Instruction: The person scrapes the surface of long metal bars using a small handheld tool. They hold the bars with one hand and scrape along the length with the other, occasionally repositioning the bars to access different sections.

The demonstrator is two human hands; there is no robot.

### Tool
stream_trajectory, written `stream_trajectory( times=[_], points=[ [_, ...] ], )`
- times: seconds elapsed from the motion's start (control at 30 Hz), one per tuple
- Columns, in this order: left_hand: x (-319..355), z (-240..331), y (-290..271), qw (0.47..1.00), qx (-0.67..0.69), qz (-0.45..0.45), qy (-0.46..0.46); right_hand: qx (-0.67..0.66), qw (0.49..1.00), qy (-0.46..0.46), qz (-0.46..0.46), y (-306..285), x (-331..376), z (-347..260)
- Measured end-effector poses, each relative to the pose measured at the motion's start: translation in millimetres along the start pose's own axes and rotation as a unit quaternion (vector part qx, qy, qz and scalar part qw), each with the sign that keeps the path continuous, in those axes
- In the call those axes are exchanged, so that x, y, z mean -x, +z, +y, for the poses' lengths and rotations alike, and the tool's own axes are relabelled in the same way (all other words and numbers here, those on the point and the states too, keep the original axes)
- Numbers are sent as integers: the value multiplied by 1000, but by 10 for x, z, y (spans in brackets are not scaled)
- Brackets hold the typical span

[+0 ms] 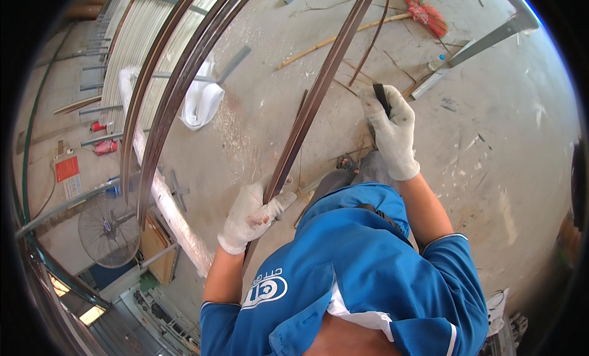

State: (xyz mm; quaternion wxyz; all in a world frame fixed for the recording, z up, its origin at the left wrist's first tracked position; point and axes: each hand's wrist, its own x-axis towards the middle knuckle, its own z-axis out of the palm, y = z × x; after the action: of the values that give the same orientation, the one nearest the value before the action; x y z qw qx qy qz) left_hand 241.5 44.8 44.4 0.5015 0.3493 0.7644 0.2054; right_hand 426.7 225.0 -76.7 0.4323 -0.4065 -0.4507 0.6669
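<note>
A white work glove covers my left hand (253, 213), whose fingers are wrapped round a long dark-brown grooved profile (316, 98). The profile slants from beside my body up past the far edge of the view. On the right, my gloved right hand (392, 138) is raised and pinches a short flat black piece (382, 99); its exact kind is unclear. That hand is apart from the profile. Several more dark-brown profiles (175, 104) stretch along my left, bending in the fisheye picture.
A red-bristled broom (426, 15) lies on the floor ahead, near a plastic bottle (436, 62) and a grey metal leg (491, 43). To the left are a white roll (202, 101), a plastic-wrapped bundle (178, 224), stacked pale profiles (138, 55) and a fan (109, 230).
</note>
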Motion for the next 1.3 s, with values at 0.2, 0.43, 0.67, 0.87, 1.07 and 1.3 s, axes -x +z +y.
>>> stream_trajectory(
  times=[0.2,0.43,0.67,0.87,1.07,1.3],
  points=[
    [-8,-24,43,997,-70,15,-11,82,988,-112,-61,206,-247,-147],
    [11,24,125,986,-149,73,14,48,994,-74,-63,355,-528,-288],
    [-9,29,121,969,-217,119,15,49,995,-52,-72,208,-1033,-316],
    [14,87,113,952,-259,161,-8,57,993,-89,-47,40,-1632,-381],
    [78,201,129,928,-317,197,-14,-121,992,-43,-21,-243,-2053,-412],
    [121,137,216,909,-348,228,-30,-232,973,-3,-21,-373,-2000,-249]
  ],
)
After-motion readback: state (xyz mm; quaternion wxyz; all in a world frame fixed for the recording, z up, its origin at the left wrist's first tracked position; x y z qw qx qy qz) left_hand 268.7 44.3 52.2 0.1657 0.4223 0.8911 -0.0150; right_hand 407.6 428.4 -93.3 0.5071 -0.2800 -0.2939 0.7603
